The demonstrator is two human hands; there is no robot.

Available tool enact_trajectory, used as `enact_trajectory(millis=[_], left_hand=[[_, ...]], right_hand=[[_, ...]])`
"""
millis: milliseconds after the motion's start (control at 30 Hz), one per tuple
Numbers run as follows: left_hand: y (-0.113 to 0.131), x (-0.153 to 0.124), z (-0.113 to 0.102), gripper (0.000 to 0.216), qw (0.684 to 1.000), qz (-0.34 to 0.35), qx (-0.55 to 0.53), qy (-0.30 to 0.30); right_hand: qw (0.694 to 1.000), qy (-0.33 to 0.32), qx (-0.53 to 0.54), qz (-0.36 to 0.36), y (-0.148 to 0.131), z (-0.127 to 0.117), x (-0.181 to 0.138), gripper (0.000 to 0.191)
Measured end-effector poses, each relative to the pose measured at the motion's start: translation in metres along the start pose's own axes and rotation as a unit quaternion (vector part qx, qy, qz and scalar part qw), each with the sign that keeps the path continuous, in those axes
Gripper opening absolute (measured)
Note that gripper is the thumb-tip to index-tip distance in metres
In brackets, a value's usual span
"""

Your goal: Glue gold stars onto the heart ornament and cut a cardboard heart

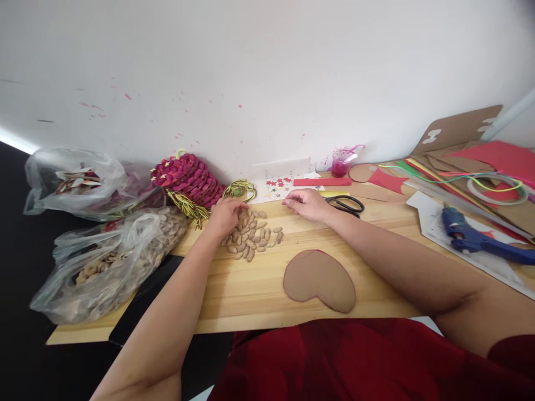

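Observation:
My left hand is over the upper left edge of a pile of unshelled peanuts, its fingers partly stretched and reaching in among them. Off to the right, my right hand rests low over the table with the fingers drawn together in a pinch; whatever may be between the tips is hidden. Nearer to me lies a heart-shaped piece of cardboard with a dark red edge. Black-handled scissors lie just past my right wrist.
Left, clear bags hold peanut shells, beside stacked magenta decorated pieces with yellow cord. Along the wall are star stickers, a red strip and a cup of magenta paint. A blue glue gun lies right, near cardboard scraps.

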State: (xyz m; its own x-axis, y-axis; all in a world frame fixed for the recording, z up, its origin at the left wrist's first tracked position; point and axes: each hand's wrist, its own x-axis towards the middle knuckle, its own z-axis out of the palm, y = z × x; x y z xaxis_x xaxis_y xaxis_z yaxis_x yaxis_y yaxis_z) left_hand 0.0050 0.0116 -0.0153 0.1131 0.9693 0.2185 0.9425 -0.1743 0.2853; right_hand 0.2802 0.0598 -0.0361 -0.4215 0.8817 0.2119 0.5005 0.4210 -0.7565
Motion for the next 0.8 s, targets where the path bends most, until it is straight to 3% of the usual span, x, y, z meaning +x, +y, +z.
enact_trajectory(millis=[133, 200, 333, 400, 533, 800], left_hand=[[0.015, -0.013, -0.007, 0.034, 0.997, 0.0, -0.018, 0.075], [0.032, -0.029, -0.013, 0.028, 0.992, 0.036, -0.062, 0.106], [0.079, -0.075, -0.018, 0.025, 0.973, 0.125, -0.193, -0.014], [0.1, -0.099, -0.013, 0.028, 0.961, 0.169, -0.216, -0.045], [0.124, -0.13, 0.008, 0.061, 0.952, 0.223, -0.189, -0.089], [0.129, -0.139, 0.038, 0.041, 0.962, 0.231, -0.147, -0.014]], right_hand=[[1.0, -0.001, -0.004, 0.007, -0.002, -0.001, 0.0, 0.019], [1.0, -0.003, -0.006, 0.007, -0.003, -0.001, 0.0, 0.018], [1.0, -0.01, -0.013, 0.001, -0.005, -0.002, 0.0, 0.016], [1.0, -0.012, -0.018, -0.003, -0.006, -0.002, -0.001, 0.016], [0.999, -0.006, -0.043, 0.004, -0.008, -0.001, -0.002, 0.016], [0.997, -0.027, -0.072, 0.032, -0.02, -0.007, -0.007, 0.006]])
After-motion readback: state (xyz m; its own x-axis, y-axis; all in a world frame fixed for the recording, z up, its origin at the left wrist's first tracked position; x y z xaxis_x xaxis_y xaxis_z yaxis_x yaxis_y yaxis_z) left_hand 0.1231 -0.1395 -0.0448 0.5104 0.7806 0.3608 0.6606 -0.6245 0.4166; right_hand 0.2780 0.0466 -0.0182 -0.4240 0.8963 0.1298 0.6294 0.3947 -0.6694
